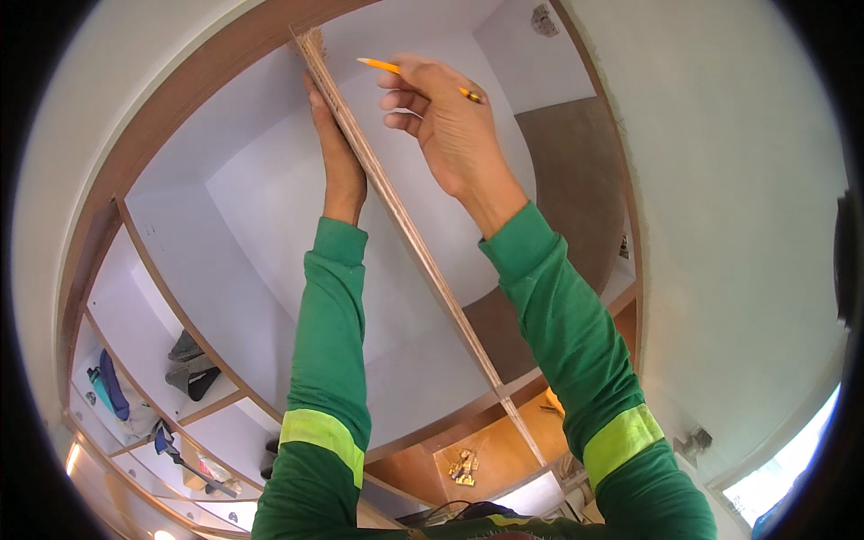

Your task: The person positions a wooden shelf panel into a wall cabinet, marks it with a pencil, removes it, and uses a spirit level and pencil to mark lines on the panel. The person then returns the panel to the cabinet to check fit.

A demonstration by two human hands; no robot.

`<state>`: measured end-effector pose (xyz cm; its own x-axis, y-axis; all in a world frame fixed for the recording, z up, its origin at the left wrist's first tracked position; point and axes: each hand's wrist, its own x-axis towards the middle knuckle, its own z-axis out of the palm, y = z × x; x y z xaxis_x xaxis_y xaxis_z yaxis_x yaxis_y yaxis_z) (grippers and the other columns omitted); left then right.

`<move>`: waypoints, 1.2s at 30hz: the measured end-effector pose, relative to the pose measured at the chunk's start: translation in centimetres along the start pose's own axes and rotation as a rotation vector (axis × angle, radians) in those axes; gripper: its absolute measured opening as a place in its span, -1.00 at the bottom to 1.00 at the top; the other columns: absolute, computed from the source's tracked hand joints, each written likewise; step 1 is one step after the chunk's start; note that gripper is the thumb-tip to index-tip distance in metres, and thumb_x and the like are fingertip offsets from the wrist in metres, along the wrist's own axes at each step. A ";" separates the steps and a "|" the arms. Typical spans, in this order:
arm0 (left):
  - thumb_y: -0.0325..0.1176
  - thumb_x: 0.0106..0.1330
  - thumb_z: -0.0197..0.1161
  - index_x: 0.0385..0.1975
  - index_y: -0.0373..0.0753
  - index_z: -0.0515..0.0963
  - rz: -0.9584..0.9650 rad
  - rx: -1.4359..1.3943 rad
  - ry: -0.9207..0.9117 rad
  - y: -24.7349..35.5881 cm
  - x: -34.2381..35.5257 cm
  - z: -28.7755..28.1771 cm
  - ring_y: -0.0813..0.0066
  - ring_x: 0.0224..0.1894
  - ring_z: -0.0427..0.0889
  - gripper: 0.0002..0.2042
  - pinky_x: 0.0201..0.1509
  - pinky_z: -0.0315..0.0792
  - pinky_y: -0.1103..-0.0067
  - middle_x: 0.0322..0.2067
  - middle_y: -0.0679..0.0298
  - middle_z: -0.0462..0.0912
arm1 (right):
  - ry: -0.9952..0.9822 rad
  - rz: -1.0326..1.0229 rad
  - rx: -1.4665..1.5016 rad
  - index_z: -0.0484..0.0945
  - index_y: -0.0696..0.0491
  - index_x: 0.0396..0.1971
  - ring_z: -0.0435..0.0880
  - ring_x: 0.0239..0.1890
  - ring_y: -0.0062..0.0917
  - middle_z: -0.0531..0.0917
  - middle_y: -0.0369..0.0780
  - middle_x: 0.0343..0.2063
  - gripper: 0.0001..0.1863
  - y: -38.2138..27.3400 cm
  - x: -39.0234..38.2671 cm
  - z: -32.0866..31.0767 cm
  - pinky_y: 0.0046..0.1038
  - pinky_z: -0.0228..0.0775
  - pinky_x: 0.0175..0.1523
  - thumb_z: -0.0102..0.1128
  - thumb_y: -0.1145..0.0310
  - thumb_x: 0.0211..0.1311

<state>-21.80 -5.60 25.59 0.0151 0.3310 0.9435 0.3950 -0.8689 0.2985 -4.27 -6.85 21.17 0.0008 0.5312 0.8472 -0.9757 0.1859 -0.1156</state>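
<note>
A long, narrow plywood edge (405, 225) runs diagonally from the upper middle down to the lower right, inside a white-lined cabinet. My left hand (340, 162) rests along its left side near the upper end, fingers extended upward and partly hidden behind it. Just right of that edge, my right hand (445, 126) holds a yellow pencil (382, 66) between thumb and fingers, its point toward the top end of the plywood without touching it.
Wood-edged compartments (211, 409) at lower left hold dark shoes (192, 373), cloth and tools. A brown panel (576, 171) lines the cabinet's right side. Brass-coloured hardware (463, 466) lies in an orange compartment below. A pale wall (729, 225) borders the right, with a bright opening at lower right.
</note>
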 end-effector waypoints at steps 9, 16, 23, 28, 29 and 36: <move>0.39 0.54 -0.27 0.45 -0.10 0.21 0.003 -0.153 0.036 0.2 2.0 0.6 0.39 0.41 0.26 -0.25 0.50 0.20 0.37 0.30 0.21 0.32 | -0.131 0.005 -0.034 0.66 0.08 -0.27 0.66 -0.33 -0.63 0.73 -0.26 -0.33 -0.89 2.6 5.4 1.3 -0.52 0.54 -0.18 0.28 0.36 0.35; 0.32 0.57 -0.19 0.36 -0.13 0.29 0.134 -0.275 0.000 -1.2 3.4 0.1 0.54 0.27 0.38 -0.33 0.37 0.34 0.50 0.12 0.32 0.42 | -0.188 -0.036 -0.003 0.64 0.06 -0.35 0.61 -0.39 -0.70 0.73 -0.29 -0.40 -0.91 3.9 8.1 2.6 -0.57 0.50 -0.23 0.25 0.38 0.35; 0.31 0.59 -0.23 0.40 -0.16 0.23 0.138 -0.239 0.004 -1.2 3.7 -0.4 0.50 0.32 0.32 -0.31 0.43 0.26 0.47 0.19 0.29 0.37 | -0.214 -0.059 -0.024 0.63 0.10 -0.37 0.63 -0.44 -0.68 0.72 -0.28 -0.43 -0.89 3.8 8.7 2.9 -0.58 0.54 -0.28 0.25 0.39 0.32; 0.30 0.60 -0.25 0.43 -0.18 0.19 0.133 -0.222 -0.005 -1.5 3.2 -0.1 0.47 0.36 0.28 -0.30 0.46 0.20 0.45 0.23 0.26 0.33 | -0.314 0.008 -0.138 0.61 0.12 -0.35 0.63 -0.48 -0.64 0.68 -0.25 -0.46 -0.83 1.8 8.6 1.8 -0.57 0.57 -0.31 0.21 0.32 0.36; 0.30 0.60 -0.25 0.44 -0.18 0.18 0.126 -0.226 -0.010 -1.7 2.9 0.1 0.46 0.36 0.27 -0.30 0.47 0.19 0.45 0.24 0.26 0.33 | -0.347 0.053 -0.178 0.60 0.11 -0.34 0.61 -0.50 -0.63 0.66 -0.25 -0.48 -0.80 1.0 8.2 1.1 -0.56 0.57 -0.31 0.19 0.28 0.39; 0.29 0.61 -0.28 0.48 -0.21 0.13 0.059 -0.141 0.015 -2.2 -1.3 -0.9 0.42 0.42 0.21 -0.28 0.53 0.11 0.42 0.30 0.23 0.28 | -0.384 0.163 -0.341 0.63 0.15 -0.39 0.65 -0.47 -0.62 0.69 -0.21 -0.47 -0.80 0.5 -2.0 -5.4 -0.52 0.55 -0.34 0.28 0.30 0.30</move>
<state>-23.53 -4.40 23.85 0.0197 0.2735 0.9617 0.2608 -0.9300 0.2591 -3.61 -3.35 16.61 -0.2871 0.2472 0.9254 -0.8302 0.4177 -0.3692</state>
